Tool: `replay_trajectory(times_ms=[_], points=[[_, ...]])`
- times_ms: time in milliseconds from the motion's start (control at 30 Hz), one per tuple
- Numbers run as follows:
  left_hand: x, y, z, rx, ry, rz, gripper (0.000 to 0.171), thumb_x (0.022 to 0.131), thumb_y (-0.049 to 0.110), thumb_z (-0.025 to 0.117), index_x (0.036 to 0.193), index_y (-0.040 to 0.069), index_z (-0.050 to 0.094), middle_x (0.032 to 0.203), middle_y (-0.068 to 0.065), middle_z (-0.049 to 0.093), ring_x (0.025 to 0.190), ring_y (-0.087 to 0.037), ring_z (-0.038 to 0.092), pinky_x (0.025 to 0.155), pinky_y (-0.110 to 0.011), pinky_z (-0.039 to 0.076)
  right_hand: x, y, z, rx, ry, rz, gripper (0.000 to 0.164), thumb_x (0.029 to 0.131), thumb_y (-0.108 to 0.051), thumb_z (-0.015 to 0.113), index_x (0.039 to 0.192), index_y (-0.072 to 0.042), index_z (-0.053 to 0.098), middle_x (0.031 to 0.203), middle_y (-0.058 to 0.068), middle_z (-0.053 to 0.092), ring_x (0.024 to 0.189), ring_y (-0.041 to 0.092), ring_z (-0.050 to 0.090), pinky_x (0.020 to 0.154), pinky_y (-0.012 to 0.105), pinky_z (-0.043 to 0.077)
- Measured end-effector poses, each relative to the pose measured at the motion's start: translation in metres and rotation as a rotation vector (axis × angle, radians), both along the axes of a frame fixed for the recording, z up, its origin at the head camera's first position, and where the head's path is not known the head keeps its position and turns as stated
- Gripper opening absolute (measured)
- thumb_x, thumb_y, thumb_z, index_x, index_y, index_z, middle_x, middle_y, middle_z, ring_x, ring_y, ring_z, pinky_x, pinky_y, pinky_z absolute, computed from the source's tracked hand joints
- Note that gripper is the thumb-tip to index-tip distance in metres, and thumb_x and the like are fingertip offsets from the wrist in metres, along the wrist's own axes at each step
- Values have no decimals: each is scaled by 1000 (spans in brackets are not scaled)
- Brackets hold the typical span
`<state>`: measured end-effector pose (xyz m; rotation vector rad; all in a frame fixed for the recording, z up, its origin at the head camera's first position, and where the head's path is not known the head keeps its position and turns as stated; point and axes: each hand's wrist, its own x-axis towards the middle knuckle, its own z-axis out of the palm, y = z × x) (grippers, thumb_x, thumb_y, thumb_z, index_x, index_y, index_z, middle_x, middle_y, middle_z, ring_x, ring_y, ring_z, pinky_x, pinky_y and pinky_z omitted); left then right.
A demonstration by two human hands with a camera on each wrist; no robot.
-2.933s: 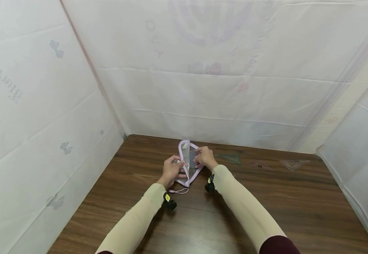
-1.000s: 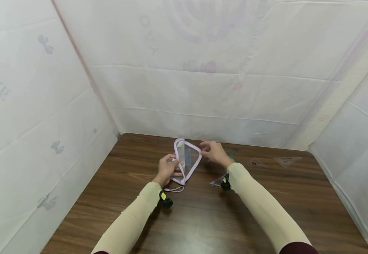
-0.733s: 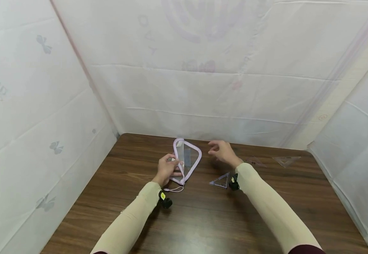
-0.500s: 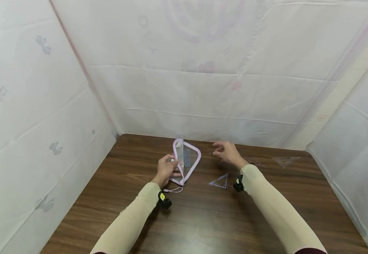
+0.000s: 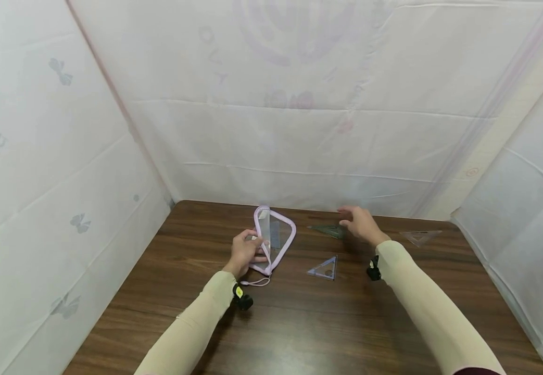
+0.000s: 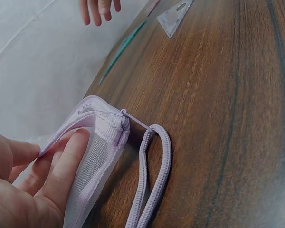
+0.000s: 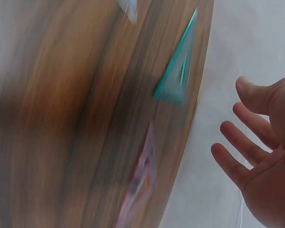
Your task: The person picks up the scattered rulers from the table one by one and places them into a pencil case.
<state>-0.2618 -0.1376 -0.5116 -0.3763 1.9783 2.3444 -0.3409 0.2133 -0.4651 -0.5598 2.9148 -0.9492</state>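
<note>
My left hand (image 5: 244,250) pinches the opening edge of a mesh zip pouch (image 5: 293,229) with lilac trim, holding its mouth apart, as the left wrist view shows. A bluish flat rectangular piece (image 5: 275,234) shows inside the pouch, and a lilac cord loop (image 6: 164,164) hangs from its zip end. Over the table's back part, my right hand (image 5: 360,224) is open, holding nothing, fingers spread. Just left of it lies a green set square (image 5: 329,230). A pink set square (image 7: 141,178) appears in the right wrist view; the right hand and forearm hide it in the head view.
A blue-edged set square (image 5: 326,268) lies between the pouch and the right forearm. Farther right rests a clear set square (image 5: 421,237). The brown wooden table (image 5: 280,323) is bordered by white sheet walls (image 5: 262,140) at the back and sides.
My right hand has left the pouch and moved rightward, passing over the green set square, which shows again. The blue-edged set square came into sight from under its wrist. My left hand keeps its hold.
</note>
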Motion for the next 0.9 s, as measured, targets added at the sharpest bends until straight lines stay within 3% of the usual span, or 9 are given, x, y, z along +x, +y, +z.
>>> replay_trajectory(times_ms=[167, 300, 900], points=[[-1, 0, 0, 1, -5, -1, 8, 100, -3, 59, 106, -3, 53, 98, -27, 74, 69, -27, 73, 61, -48, 65, -3, 31, 2, 83, -8, -24, 53, 100, -7, 67, 149, -1, 48, 146, 28, 53, 118, 49, 60, 98, 61, 52], [-2, 0, -1, 10, -7, -10, 7, 100, -4, 59, 104, -1, 53, 98, -27, 74, 71, -30, 74, 64, -50, 65, -5, 58, 1, 149, 11, 4, 58, 98, -7, 70, 150, 1, 46, 149, 31, 47, 131, 53, 48, 105, 67, 45], [2, -1, 4, 14, 8, -6, 10, 100, -4, 58, 109, -4, 52, 101, -31, 73, 72, -30, 73, 63, -49, 65, -6, 138, 7, 338, -7, 4, 61, 97, -9, 70, 149, 7, 40, 146, 40, 42, 124, 62, 47, 98, 73, 45]])
